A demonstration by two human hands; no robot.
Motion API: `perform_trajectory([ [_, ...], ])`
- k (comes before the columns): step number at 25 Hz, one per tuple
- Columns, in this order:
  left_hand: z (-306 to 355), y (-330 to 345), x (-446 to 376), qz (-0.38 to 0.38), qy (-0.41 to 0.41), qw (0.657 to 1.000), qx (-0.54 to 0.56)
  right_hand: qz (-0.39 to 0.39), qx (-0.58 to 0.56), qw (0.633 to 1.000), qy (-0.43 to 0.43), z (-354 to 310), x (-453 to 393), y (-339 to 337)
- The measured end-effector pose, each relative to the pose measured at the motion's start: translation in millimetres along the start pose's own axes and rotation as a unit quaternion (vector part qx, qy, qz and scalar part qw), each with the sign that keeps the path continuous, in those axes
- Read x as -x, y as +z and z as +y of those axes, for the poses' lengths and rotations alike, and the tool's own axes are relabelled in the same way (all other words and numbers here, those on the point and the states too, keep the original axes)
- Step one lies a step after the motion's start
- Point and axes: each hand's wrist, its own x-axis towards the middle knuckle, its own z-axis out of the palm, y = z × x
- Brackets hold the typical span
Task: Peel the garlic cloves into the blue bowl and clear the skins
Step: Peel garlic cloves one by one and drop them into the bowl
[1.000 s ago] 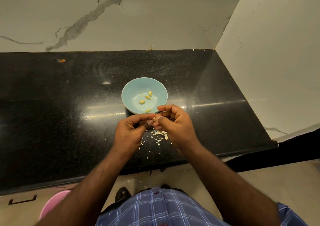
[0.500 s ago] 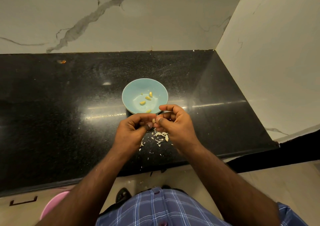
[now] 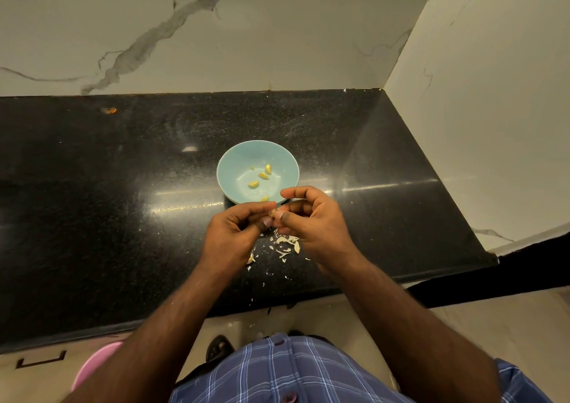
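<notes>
Both our left hand and right hand pinch one garlic clove just before the blue bowl; four peeled cloves lie inside, skins litter the counter uncleared.

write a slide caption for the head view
Both hands pinch a garlic clove near the blue bowl, skins scattered on the black counter.

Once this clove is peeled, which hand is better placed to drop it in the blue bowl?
Right hand, probably: it sits nearest the blue bowl, fingers overlapping its rim, sharing the clove with the left hand.
</notes>
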Motion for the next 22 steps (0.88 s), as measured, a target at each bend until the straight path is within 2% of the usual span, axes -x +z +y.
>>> perform_trajectory([
  [10, 4.1, 4.8, -1.5, 0.016, -0.015, 0.999, 0.036, 0.028, 0.058, 0.998, -0.005, 7.3, -5.9, -0.7],
  [13, 5.1, 3.8, -4.1, 0.035, -0.034, 0.996, 0.079, 0.032, 0.131, 0.991, 0.005, 15.3, -6.6, -7.9],
  [18, 4.4, 1.6, -3.3, 0.030, -0.119, 0.981, 0.147, 0.028, 0.285, 0.958, -0.012, 17.1, -5.4, -21.2],
  [22, 5.5, 0.6, -4.7, 0.024, -0.158, 0.975, 0.155, 0.024, 0.334, 0.941, -0.047, 17.4, -3.6, -27.5],
])
